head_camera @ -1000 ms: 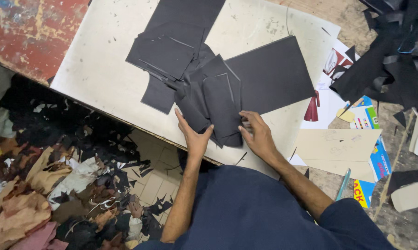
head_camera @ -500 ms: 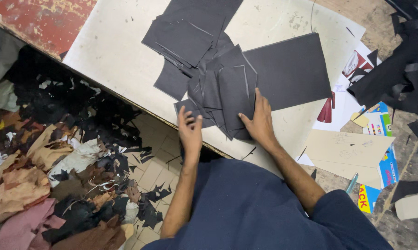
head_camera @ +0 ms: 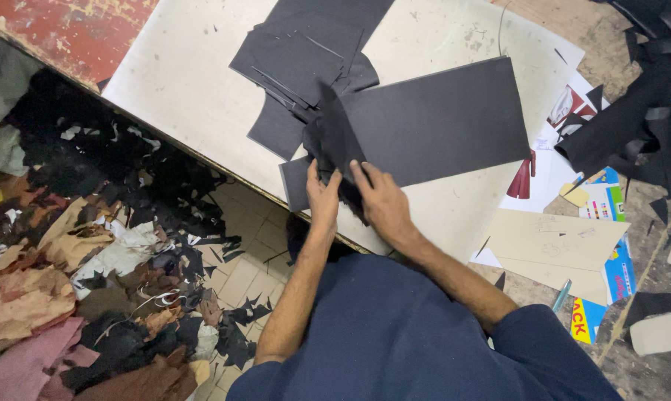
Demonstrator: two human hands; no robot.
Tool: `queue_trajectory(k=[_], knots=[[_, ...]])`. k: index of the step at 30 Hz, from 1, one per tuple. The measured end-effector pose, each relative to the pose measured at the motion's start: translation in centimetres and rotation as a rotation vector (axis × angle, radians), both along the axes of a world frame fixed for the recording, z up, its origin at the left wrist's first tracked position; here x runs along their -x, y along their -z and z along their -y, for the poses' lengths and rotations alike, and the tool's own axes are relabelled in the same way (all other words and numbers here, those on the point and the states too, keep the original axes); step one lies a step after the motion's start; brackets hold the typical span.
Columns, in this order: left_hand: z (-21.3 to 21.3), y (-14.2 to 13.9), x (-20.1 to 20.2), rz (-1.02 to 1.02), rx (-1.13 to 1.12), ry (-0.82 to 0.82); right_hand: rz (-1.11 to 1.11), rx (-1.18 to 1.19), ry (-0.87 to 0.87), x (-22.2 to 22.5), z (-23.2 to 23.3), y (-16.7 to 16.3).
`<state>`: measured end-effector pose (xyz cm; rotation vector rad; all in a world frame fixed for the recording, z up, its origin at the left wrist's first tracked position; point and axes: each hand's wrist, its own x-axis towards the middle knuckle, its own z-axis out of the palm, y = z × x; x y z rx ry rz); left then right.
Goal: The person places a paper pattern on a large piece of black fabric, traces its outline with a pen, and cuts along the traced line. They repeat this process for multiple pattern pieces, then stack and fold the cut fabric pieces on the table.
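1. The fingers [head_camera: 323, 180] of the left hand [head_camera: 323, 199] were pinched together on the near edge of a small dark grey cut leather piece [head_camera: 339, 141] at the front lip of the pale, scuffed worktop [head_camera: 187, 96]. That piece stood half lifted from the loose stack of dark grey cut leather pieces [head_camera: 298, 59] lying just behind it.

2. The fingers [head_camera: 365, 178] of the right hand [head_camera: 384, 208] were closed on the same piece from its right side, thumb tucked under, so both hands shared one thin, floppy edge. My judgement: a weak pinch could have let the piece slip and fall over the edge.

3. Below and to the left, the floor carried a heap of brown, pink and black leather offcuts [head_camera: 68, 282]. A dropped piece would likely have been lost among the black scraps there.

4. Lifting one piece could also have dragged its neighbours along, since they overlapped closely, and skewed the stack.

5. To the right, a large dark grey rectangular sheet [head_camera: 439, 119] lay flat, touching the held piece at its left corner. A sideways pull might have shifted it.

6. Further right, a tan cardboard pattern [head_camera: 558, 245] rested near the edge, well apart from both hands, and looked safe.
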<state>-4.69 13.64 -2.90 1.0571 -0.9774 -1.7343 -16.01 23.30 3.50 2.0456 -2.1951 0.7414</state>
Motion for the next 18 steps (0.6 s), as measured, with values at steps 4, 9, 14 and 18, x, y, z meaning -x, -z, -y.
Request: queue_trajectory(k=[4, 9, 14, 18], knots=[[0.0, 1.8, -0.4, -0.088, -0.143, -0.032, -0.164, -0.134, -0.067, -1.4, -0.1, -0.4], [0.1, 2.4, -1.1, -0.352, -0.190, -0.046, 0.065, -0.108, -0.016, -1.1, -0.2, -0.9], [0.0, 0.8, -0.8, -0.315, -0.186, -0.013, 0.463, -0.028, 0.061, -0.1, 0.2, 0.1], [-0.8, -1.5, 0.3, -0.317, -0.090, 0.038, 0.802, 0.056, 0.146, 3.0, 1.4, 2.1]])
